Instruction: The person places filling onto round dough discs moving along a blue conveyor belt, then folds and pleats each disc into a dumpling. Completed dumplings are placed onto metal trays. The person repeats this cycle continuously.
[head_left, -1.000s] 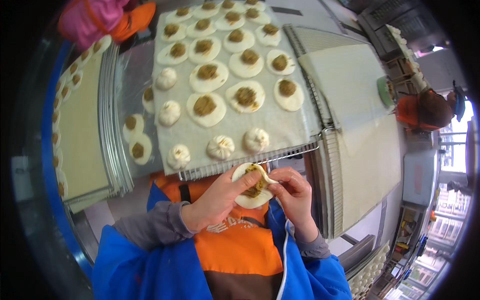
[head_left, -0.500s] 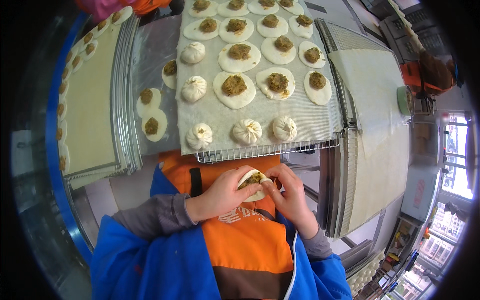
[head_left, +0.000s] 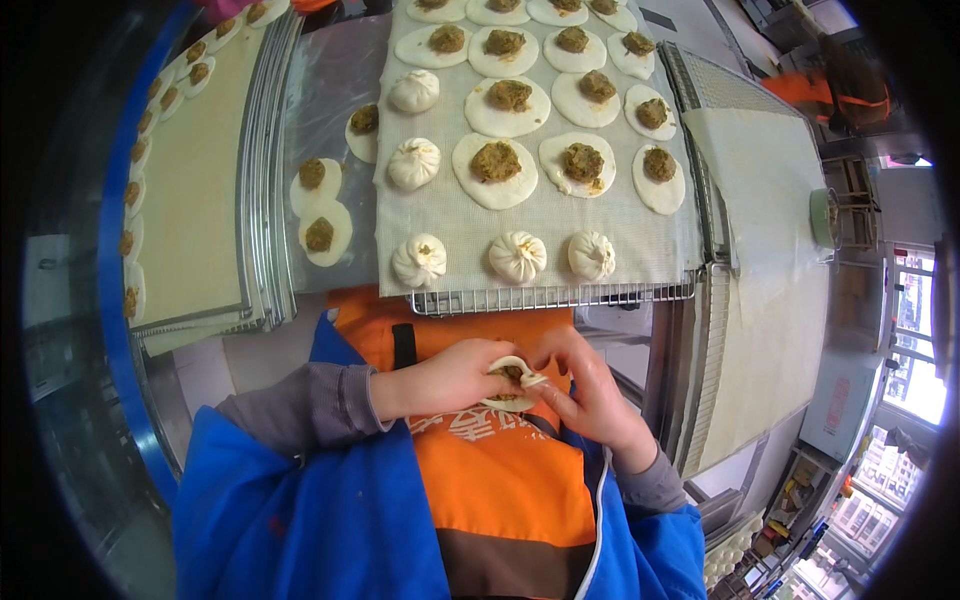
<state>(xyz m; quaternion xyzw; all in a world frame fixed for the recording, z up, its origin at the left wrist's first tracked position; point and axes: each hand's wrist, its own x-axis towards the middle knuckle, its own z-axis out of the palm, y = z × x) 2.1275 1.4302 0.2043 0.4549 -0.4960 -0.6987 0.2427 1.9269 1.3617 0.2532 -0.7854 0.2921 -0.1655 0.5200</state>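
Observation:
Cupped in my left hand (head_left: 448,380) is a half-folded bun (head_left: 506,398), its dough gathered partly round a brown filling. My right hand (head_left: 588,390) is at the bun's right edge, thumb and fingers at a pinched fold of dough. Both hands are in front of my orange apron, below the near edge of the cloth-lined tray (head_left: 560,225). Pleated, closed buns, such as one finished bun (head_left: 518,258), lie along that tray's near edge and left side. Several flat dough rounds (head_left: 496,172) topped with filling cover the rest of it.
Left of the tray, a metal surface (head_left: 330,90) holds a few filled dough rounds (head_left: 325,233). Farther left is a stack of trays (head_left: 205,200) edged with filled rounds. Cloth-covered racks (head_left: 770,300) stand on the right, with a green bowl (head_left: 822,218). Another person (head_left: 835,90) is at the far right.
My right fingers have shifted at the bun's edge, and the dough there is drawn into a raised fold. The whole view has shifted slightly, so the tray appears farther right and higher.

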